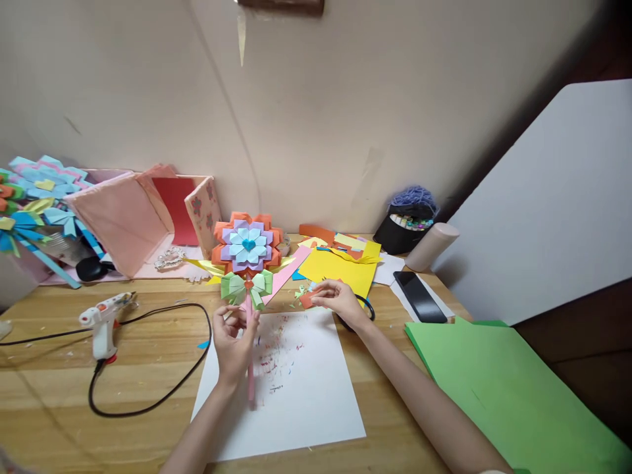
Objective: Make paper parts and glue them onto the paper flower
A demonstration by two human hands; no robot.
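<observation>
A folded paper flower [241,260] in orange, purple and light blue, with a blue heart at its centre, stands on a pink stem [251,378]. My left hand [232,339] grips that stem just under a green paper bow [247,289] with a small orange-red middle. To the right, my right hand [340,299] pinches an orange paper scrap [307,300] above the table, beside small green cuttings [299,291]. Below both hands lies a white sheet [306,401] marked with coloured strokes.
A hot glue gun [105,322] and its black cable lie on the left. Behind stand more paper flowers [47,181] and a pink box [111,224]. Yellow paper [340,270], a phone [419,296], a black pen holder [392,234] and green sheets [498,388] fill the right.
</observation>
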